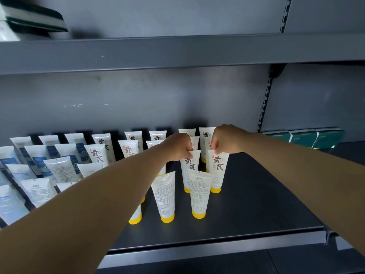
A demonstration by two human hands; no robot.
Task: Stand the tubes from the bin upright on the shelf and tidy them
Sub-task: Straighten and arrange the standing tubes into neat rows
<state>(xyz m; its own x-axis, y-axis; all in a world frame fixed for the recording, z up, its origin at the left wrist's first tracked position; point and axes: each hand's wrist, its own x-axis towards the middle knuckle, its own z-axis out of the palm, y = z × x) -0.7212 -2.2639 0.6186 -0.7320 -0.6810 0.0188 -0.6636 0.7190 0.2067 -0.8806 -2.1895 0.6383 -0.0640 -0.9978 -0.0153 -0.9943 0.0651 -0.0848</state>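
Observation:
Several white tubes with yellow caps stand cap-down in rows on the dark shelf [256, 204]. My left hand [178, 146] pinches the top edge of one yellow-capped tube [190, 171]. Beside it, my right hand [225, 139] pinches the top edge of a neighbouring tube [217, 171]. Both tubes stand upright on the shelf. In front of them stand two tubes [165, 196] [199, 194] with their printed backs toward me. White tubes with blue labels [59, 167] fill the left part of the shelf. The bin is out of view.
Dark green packets [304, 137] lie on the neighbouring shelf at the right, past a slotted upright [264, 107]. A grey shelf board [177, 52] hangs overhead, with green-and-white boxes [33, 20] at its left. The shelf's front lip [197, 248] runs below the tubes.

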